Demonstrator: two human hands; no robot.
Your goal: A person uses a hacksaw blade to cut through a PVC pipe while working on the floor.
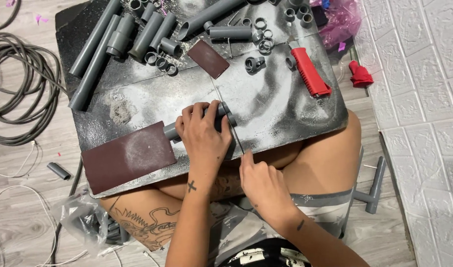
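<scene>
My left hand (204, 133) wraps over a short grey plastic pipe piece (171, 130) lying on a dark, dust-covered board (280, 109) across my lap. The pipe's left end sticks out beside a dark brown sheet of sandpaper (127, 157). My right hand (261, 178) rests at the board's near edge, fingers curled, index tip touching the board; whether it holds something small is not visible.
Several grey pipes (95, 47), couplings and cut rings (162, 63) lie at the board's far side, with a smaller sandpaper piece (208, 58) and a red-handled tool (309, 71). Coiled cable (19, 94) lies left; a grey tee fitting (373, 190) and white wall stand right.
</scene>
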